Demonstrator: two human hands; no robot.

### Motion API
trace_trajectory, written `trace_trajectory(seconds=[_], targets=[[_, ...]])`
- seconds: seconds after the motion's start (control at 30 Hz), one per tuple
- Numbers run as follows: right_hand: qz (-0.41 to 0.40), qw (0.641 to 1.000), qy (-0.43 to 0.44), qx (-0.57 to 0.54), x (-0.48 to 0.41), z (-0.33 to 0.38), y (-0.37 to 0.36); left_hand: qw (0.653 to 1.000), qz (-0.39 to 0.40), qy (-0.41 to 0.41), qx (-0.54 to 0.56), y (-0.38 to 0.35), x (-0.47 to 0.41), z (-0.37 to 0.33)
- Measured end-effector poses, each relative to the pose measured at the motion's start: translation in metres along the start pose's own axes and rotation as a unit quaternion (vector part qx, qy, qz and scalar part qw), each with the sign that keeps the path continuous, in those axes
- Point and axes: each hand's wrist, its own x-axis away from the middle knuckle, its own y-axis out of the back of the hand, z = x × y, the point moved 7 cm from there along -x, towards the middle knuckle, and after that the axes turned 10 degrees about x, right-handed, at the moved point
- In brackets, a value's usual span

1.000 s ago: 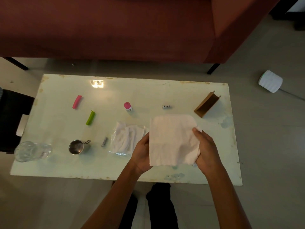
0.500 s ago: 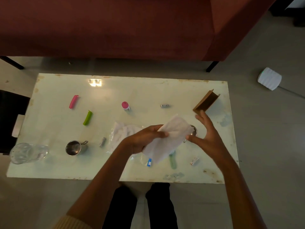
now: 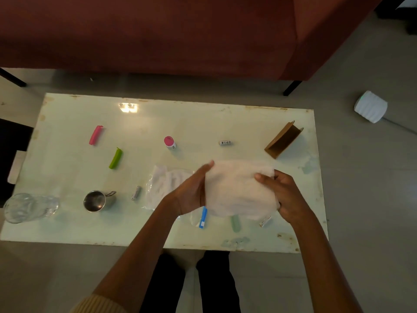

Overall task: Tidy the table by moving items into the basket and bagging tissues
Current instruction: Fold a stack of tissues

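While I hold the white tissue (image 3: 239, 190) up in the lower middle of the frame, above the desk (image 3: 67, 222), my left grip (image 3: 191, 193) is clamped on its left edge, thumb at the upper corner, and my right grip (image 3: 284, 195) is curled round its right edge, so both are closed on the sheet and neither is free. The sheet is blurred and hangs spread between them, off the desk surface; below its bottom edge I see a blue clip (image 3: 203, 216), a pale green clip (image 3: 235, 223) and a small white item (image 3: 265, 220). The clear bag (image 3: 164, 186), with white tissue already in it, lies flat just left of my left grip, partly behind it. As I judge it, the step in hand is to gather this sheet small enough to go in that bag. To do it well I should bring the two edges together evenly until one grip alone can hold the bundle; then the other is free to find and lift the bag's mouth, which I cannot make out from here. Thin paper tears if pulled apart, so I would leave slack between the grips rather than tension. I would also carry the bundle high enough not to sweep the blue clip or the small pieces toward the desk's lower edge in the frame.
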Motion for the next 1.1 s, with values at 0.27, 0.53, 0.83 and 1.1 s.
trace_trajectory(seconds=[0.27, 0.53, 0.83, 1.1], targets=[[0.014, 0.996, -0.009, -0.093, 0.002, -0.004, -0.001, 0.986, -0.03, -0.085, -0.139, 0.002, 0.0, -0.016], [-0.037, 0.993, 0.051, -0.1, 0.001, 0.01, 0.007, 0.985, -0.039, -0.133, -0.101, -0.006, 0.0, -0.034], [0.036, 0.984, 0.173, 0.007, 0.011, 0.038, 0.006, 0.997, 0.007, -0.064, 0.03, -0.021, -0.007, -0.034], [-0.007, 0.976, 0.218, -0.006, 0.009, 0.054, 0.021, 0.996, 0.02, -0.057, -0.067, -0.04, -0.014, -0.039]])
